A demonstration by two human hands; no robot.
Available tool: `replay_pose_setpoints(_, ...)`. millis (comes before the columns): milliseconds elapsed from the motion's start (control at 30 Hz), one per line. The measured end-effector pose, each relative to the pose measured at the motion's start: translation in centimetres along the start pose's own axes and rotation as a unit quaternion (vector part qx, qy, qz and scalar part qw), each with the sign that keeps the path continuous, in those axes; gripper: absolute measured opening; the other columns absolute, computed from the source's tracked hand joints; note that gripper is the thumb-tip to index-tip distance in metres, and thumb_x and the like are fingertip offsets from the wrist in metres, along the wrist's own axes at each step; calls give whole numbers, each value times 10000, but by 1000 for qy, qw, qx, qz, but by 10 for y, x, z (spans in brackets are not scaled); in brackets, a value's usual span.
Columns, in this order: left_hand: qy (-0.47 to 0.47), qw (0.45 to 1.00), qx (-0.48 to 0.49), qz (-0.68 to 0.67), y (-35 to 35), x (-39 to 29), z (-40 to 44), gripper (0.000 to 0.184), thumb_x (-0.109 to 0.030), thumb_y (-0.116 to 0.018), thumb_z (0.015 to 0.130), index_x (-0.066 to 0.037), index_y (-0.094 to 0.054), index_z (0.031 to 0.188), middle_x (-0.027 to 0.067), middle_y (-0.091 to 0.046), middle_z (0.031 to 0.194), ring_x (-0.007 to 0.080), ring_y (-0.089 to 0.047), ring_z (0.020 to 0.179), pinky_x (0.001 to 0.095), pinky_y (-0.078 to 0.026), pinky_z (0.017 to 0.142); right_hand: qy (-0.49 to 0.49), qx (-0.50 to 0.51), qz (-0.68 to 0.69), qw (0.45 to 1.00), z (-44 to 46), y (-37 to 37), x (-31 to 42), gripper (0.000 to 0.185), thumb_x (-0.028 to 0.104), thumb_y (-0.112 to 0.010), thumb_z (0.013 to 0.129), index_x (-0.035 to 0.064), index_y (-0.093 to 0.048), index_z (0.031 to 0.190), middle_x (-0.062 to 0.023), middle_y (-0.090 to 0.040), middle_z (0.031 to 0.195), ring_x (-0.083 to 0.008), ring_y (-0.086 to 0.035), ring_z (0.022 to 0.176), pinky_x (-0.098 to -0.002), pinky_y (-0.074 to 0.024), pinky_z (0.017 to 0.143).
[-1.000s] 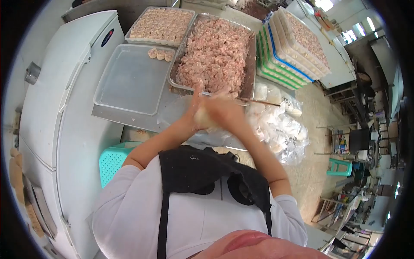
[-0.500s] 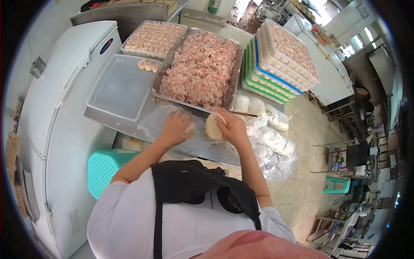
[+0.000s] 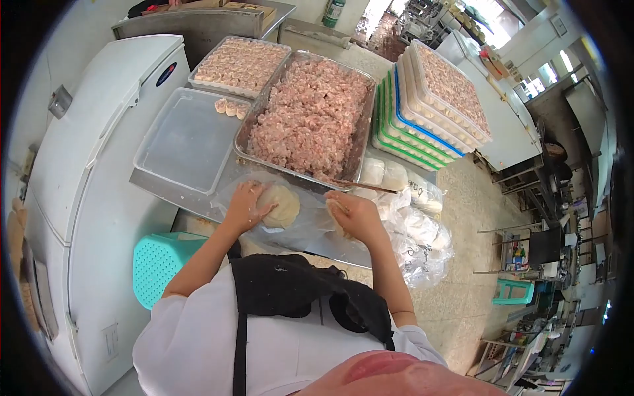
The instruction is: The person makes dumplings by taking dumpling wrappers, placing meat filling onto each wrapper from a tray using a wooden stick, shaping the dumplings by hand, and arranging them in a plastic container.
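Observation:
My left hand (image 3: 245,206) has its fingers spread at the left edge of a pale round stack of dough wrappers (image 3: 280,206), which lies on a clear plastic sheet (image 3: 263,178). To the right, my right hand (image 3: 357,214) is closed around another pale dough wrapper piece (image 3: 338,218), partly hidden by the fingers. Beyond both hands stands a metal tray of minced meat filling (image 3: 310,112), with a thin stick (image 3: 366,187) across its near right corner. A shallow plastic tray (image 3: 185,142) at the left holds several small filled dumplings (image 3: 231,107) in its far corner.
A full dumpling tray (image 3: 241,64) stands at the back left. Stacked trays (image 3: 422,105) rise on the right, with bagged white packs (image 3: 416,228) nearer me. A white freezer (image 3: 99,165) and turquoise stool (image 3: 162,264) are at the left.
My hands were together over the table, then parted. My left hand has moved left onto the wrapper stack and spread; my right hand has lowered slightly with its piece. The camera view has shifted.

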State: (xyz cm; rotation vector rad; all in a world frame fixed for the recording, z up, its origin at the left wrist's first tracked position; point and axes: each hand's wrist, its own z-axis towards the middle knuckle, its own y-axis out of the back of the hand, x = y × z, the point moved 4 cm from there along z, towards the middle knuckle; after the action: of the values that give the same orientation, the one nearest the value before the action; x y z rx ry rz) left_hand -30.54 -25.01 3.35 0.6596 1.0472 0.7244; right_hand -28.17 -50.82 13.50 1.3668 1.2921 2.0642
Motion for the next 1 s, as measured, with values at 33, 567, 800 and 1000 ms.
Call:
replay_pose_setpoints(33, -12, 1000, 4, -28, 1, 7, -1, 406, -277, -690, 792, -85, -613, 1141, 153, -579, 1075, 316, -556, 995, 411, -431, 878, 47, -36, 0, 998, 8, -3, 12, 272, 207, -608, 871, 127, -637, 1129, -130, -675, 970, -308, -654, 851, -382, -525, 713)
replay_pose_setpoints(567, -69, 941, 260, -204, 20, 58, 17, 606, -210, -760, 720, -60, -530, 1260, 173, -532, 1100, 340, -509, 1063, 400, -419, 930, -136, -19, 149, 979, 52, -100, 38, 331, 112, -550, 899, 103, -576, 1229, -140, -656, 924, -215, -626, 774, -312, -481, 714)
replay_pose_setpoints(800, -125, 938, 206, -250, 3, 81, 23, 291, -133, -690, 799, -27, -633, 1064, 136, -599, 943, 321, -581, 914, 394, -473, 797, -36, -78, 100, 991, 65, -49, 79, 308, 110, -588, 863, 117, -627, 1169, -167, -656, 947, -286, -621, 713, -347, -486, 664)
replay_pose_setpoints(1000, 10, 958, 121, -258, -5, 95, 17, 186, -128, -571, 881, -14, -642, 1010, 150, -622, 851, 324, -602, 843, 397, -482, 739, -67, -83, 83, 991, 57, -106, 60, 302, 142, -553, 901, 96, -593, 1197, -164, -651, 1064, -324, -640, 904, -365, -500, 776)
